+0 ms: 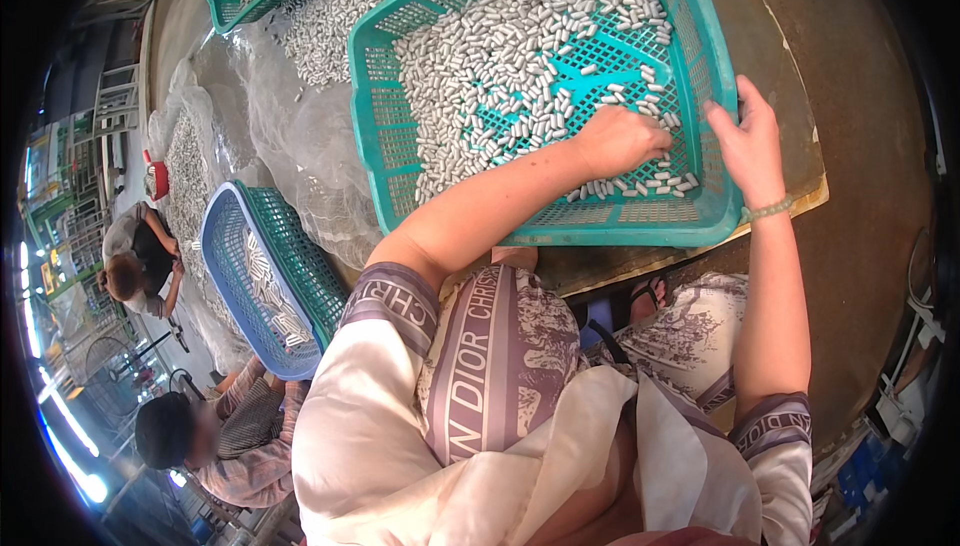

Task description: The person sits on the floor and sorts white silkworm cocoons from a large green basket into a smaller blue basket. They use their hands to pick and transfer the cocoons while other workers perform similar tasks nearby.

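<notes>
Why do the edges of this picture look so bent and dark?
Head view: the fisheye lens curves the teal basket and table edge and leaves black corners; daylight is soft and even; both hands, left hand and right hand, look sharp; glare streaks at lower left.

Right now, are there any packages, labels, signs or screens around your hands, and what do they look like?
No labels, signs or screens show.
Teal basket: on the table, rectangular plastic lattice, holds small white cylinders; left hand in them, right hand at the rim.
Blue basket: lower left, tilted, a few cylinders inside.
Clear plastic bags: left of the teal basket, crumpled.
</notes>
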Demonstrator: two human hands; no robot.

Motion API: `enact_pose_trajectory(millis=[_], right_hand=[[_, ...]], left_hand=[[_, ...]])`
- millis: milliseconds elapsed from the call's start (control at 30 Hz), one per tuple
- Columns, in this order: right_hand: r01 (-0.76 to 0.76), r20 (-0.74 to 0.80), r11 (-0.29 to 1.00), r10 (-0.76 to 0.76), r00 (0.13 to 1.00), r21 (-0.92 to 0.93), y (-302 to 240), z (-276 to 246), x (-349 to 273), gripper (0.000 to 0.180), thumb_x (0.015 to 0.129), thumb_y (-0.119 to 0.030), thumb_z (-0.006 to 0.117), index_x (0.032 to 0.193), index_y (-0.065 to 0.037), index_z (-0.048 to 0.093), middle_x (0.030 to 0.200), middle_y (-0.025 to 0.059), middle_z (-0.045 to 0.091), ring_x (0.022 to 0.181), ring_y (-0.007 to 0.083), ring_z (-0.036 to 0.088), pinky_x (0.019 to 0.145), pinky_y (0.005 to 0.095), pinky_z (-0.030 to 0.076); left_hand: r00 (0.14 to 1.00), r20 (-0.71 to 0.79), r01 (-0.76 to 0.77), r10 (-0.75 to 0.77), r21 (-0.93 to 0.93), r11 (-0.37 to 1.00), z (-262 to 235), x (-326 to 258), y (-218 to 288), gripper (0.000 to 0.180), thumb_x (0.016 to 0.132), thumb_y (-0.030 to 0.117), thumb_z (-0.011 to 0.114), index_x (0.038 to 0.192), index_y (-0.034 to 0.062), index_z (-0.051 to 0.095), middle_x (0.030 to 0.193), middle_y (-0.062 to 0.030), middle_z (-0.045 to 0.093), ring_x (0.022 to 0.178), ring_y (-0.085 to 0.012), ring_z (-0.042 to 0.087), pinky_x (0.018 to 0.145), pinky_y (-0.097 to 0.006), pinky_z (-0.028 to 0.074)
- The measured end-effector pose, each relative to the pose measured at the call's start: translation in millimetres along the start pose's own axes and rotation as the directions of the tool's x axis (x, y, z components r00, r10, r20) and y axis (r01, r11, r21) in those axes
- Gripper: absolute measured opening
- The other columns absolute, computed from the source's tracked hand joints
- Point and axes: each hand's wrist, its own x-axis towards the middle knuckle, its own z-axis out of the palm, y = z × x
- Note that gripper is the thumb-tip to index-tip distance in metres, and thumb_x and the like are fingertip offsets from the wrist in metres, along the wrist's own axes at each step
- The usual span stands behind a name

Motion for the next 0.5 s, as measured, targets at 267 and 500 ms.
enact_pose_trajectory(millis=[267,500], right_hand=[[0.025,-0.021,1.0,-0.025,0.999,-0.014,-1.5,-2.1,1.5,0.022,0.076,-0.009,0.059,0.093,0.003,0.055,0.08,0.0099,0.062,0.07,0.0123,0.055,0.065,0.0283,0.045],[0.018,-0.021,1.0,-0.018,1.0,-0.025,1.3,-1.8,2.1,0.023,0.076,-0.01,0.059,0.094,0.004,0.055,0.078,0.0101,0.062,0.068,0.0117,0.053,0.063,0.0288,0.044]], left_hand=[[0.883,0.366,0.441,-0.295,-0.863,0.248,-5.8,2.0,-8.8,0.016,0.071,0.012,0.061,0.084,0.0038,0.062,0.072,-0.0057,0.061,0.065,-0.0139,0.058,0.062,-0.027,0.048],[0.993,0.056,0.109,-0.1,-0.712,0.694,10.4,-3.1,4.6,0.018,0.073,0.005,0.06,0.09,0.0014,0.059,0.083,-0.0043,0.058,0.07,-0.0127,0.056,0.068,-0.025,0.046]])
